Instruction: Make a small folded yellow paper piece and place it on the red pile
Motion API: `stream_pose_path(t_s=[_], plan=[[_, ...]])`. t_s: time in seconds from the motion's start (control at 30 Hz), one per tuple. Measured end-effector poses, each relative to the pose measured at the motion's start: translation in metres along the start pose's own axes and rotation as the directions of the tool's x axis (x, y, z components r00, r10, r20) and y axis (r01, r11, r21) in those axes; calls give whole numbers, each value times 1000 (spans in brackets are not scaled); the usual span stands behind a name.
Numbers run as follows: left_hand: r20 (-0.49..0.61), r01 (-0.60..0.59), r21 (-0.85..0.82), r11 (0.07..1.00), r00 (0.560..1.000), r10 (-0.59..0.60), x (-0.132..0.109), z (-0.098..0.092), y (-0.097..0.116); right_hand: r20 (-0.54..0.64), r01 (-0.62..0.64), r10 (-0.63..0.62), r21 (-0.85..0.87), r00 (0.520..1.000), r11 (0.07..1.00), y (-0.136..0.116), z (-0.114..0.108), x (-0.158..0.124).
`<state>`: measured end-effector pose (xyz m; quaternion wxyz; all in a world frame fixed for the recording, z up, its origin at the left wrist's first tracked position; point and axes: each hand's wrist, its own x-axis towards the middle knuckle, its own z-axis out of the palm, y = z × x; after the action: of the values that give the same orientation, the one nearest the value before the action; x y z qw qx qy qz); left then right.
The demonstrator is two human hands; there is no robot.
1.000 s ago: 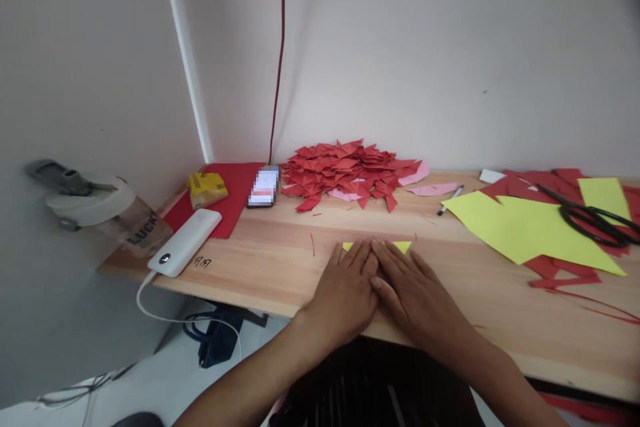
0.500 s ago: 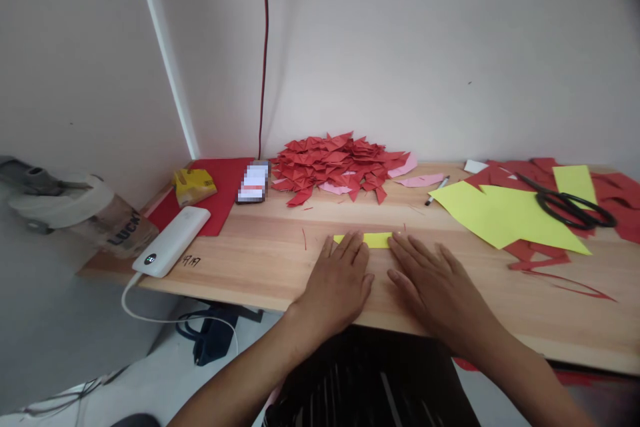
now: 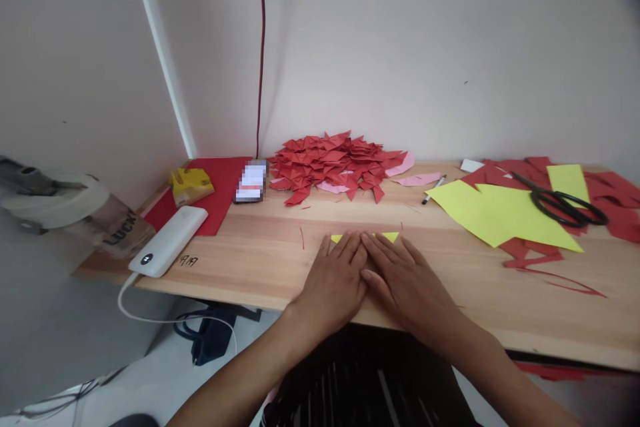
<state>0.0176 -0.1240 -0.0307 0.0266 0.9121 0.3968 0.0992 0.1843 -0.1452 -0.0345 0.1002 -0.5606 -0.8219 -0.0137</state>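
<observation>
With left hand [image 3: 334,280] and right hand [image 3: 407,280] flat, fingers extended and grasping nothing, press the yellow paper [image 3: 389,237] beneath the fingertips evenly against the wooden desk [image 3: 267,240], in front of the red folded-paper pile [image 3: 327,163], with the paper's far edge straight.

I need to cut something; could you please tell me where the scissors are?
In the head view, the scissors lie toward the right, partly on the large yellow sheet.

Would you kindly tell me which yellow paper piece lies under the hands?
The partly covered piece, peeking past the left hand and right hand; the large yellow sheet and yellow rectangle lie farther right, untouched.
</observation>
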Motion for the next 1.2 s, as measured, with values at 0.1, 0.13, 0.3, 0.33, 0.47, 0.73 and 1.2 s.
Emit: stream_pose_path(t_s=[0.1, 0.13, 0.3, 0.33, 0.47, 0.73, 1.2], plan=[[-9, -36, 22, 999, 999, 36, -8, -2, 4, -20, 30, -30, -22, 999, 999, -2, -3, -11], [-7, -43, 29, 999, 999, 43, -12, -3, 6, -39, 47, -48, -32, 998, 998, -4, -4, -17], [-76, -111, 73, 991, 990, 116, -47, 3, 15, -133, 178, -184, -57, 974, 982, -15, -5, -49], [-100, -132, 79, 988, 985, 139, -54, 6, 15, -152, 191, -198, -55, 968, 980, -16, -4, -54], [-315, -168, 55, 984, 932, 177, -72, 14, 11, -231, 220, -221, -29, 948, 975, -16, 4, -66], [-459, -270, -109, 957, 867, 193, -59, -1, 4, -280, 232, -153, 275, 948, 933, -9, -18, -44], [6, 127, -695, 707, 985, -171, 98, -22, -67, 13, 10, -18, 475, 1000, 880, 64, -24, 95]])
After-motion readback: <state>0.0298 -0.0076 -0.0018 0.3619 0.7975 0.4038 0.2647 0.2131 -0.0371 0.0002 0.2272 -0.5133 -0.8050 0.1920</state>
